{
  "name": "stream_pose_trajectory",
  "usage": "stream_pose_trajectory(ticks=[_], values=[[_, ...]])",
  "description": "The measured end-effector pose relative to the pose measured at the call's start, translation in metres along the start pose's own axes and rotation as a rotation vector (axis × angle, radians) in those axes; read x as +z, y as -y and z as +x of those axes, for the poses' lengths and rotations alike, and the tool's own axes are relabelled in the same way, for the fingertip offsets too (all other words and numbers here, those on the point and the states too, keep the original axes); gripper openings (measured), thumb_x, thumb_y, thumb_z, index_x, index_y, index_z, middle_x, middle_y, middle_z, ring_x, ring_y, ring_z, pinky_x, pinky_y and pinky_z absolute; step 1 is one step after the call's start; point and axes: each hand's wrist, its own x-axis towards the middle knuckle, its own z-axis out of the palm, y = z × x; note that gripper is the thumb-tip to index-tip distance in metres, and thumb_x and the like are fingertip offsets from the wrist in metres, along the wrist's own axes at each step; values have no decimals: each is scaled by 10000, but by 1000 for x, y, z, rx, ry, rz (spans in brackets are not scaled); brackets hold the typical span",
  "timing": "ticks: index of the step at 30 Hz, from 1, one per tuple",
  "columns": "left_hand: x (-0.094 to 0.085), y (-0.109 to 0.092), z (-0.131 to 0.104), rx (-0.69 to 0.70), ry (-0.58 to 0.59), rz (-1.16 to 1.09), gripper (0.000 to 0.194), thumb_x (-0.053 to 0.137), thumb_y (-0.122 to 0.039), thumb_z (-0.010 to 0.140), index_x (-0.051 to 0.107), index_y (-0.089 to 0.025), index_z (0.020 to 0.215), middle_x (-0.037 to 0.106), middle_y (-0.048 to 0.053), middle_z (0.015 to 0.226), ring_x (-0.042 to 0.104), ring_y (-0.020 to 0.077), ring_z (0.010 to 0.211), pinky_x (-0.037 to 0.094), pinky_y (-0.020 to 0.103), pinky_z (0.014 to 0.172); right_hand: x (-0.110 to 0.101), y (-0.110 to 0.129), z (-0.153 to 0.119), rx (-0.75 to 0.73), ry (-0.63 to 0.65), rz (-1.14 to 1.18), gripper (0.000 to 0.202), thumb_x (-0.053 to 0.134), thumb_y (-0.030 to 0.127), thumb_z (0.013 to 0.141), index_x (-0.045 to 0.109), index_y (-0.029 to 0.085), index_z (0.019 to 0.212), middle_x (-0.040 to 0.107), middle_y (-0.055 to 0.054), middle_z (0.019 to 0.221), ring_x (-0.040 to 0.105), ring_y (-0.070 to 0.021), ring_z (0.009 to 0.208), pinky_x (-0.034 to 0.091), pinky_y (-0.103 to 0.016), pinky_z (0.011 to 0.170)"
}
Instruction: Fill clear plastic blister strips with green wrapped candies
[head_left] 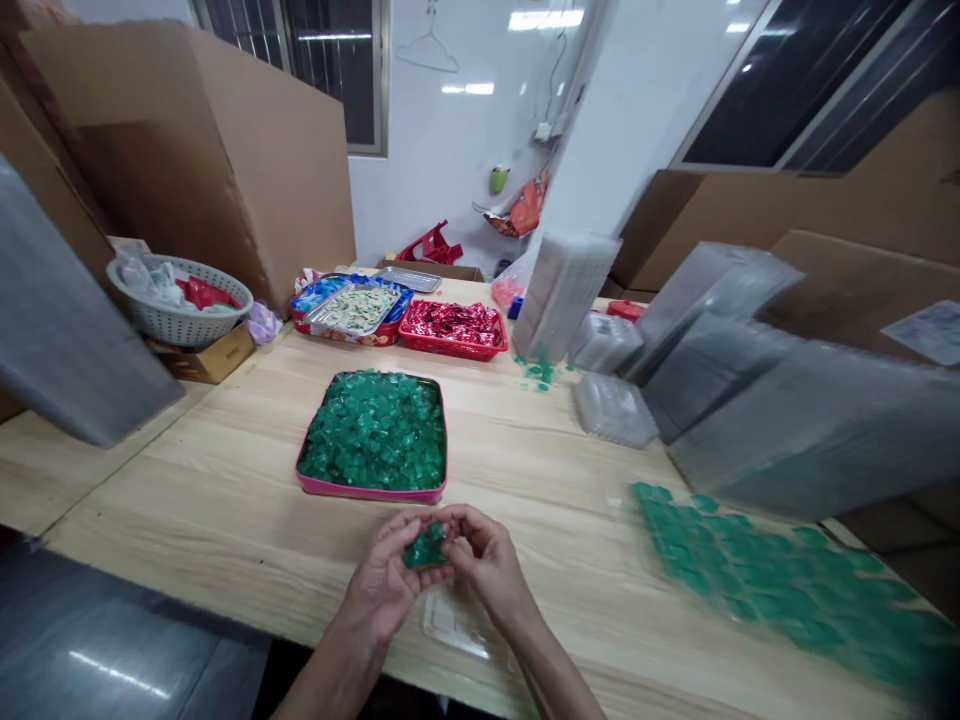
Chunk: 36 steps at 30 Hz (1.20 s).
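Left hand (388,570) cups a small clump of shiny green translucent pieces (425,547), right hand (487,560) pinching at its right side; both are over the near edge of the pale wood-grain table (247,500), above a clear plastic tray (456,622), near the square pink-rimmed tin (375,493) full of green pieces

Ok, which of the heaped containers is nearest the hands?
The pink-sided tray of green pieces; the red basket and metal tray sit farther back.
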Motion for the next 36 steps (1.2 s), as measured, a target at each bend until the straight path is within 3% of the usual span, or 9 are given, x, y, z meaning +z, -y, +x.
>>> stream_pose_trajectory(ticks=[4, 10, 16, 20, 26, 30, 36], values=[[-2, 4, 3, 10, -56, 71, 264, 791, -233, 572, 684, -118, 785, 703, 97, 776, 622, 163, 621, 472, 269, 568, -1, 2, -5, 74, 11, 125, 207, 717, 165, 626, 666, 191, 824, 620, 7, 711, 548, -128, 667, 436, -225, 619], [11, 7, 6, 54, -15, 253, 257, 814, -230, 473, 632, -131, 625, 627, 21, 577, 539, 108, 519, 384, 208, 462, -16, 5, -7, 144, 4, 95, 204, 762, 281, 643, 662, 170, 781, 621, 7, 657, 556, -118, 611, 428, -226, 586], [33, 8, 27, 215, -25, 498, 185, 726, -207, 511, 610, -140, 638, 579, -7, 526, 503, 101, 495, 361, 191, 417, -37, 13, 12, 161, 13, 49, 232, 762, 330, 632, 669, 157, 754, 656, -6, 662, 581, -129, 605, 437, -255, 613], [33, 17, 38, 262, -52, 629, 242, 742, -290, 530, 616, -131, 663, 566, -8, 553, 499, 108, 488, 360, 197, 385, -58, 7, 27, 192, 44, -41, 250, 764, 335, 595, 669, 143, 723, 637, 9, 596, 551, -111, 550, 407, -233, 558], [25, 25, 30, 122, -144, 385, 417, 743, -469, 573, 599, -130, 771, 616, 38, 702, 581, 158, 600, 491, 282, 487, -80, 0, 37, 248, 122, -286, 163, 716, 272, 599, 660, 128, 650, 567, 38, 497, 449, -77, 447, 324, -198, 454], [24, 26, 29, 80, -114, 299, 433, 742, -482, 583, 585, -128, 775, 607, 35, 684, 587, 169, 610, 516, 333, 549, -78, -4, 36, 159, 155, -389, 99, 658, 235, 641, 655, 139, 666, 573, 36, 520, 449, -82, 465, 330, -196, 465], [20, 31, 32, 104, -114, 251, 445, 743, -500, 581, 584, -124, 757, 609, 32, 692, 586, 161, 629, 499, 312, 578, -69, -13, 28, 66, 148, -595, 86, 579, 142, 686, 648, 147, 637, 596, 14, 550, 488, -101, 507, 346, -201, 499]])
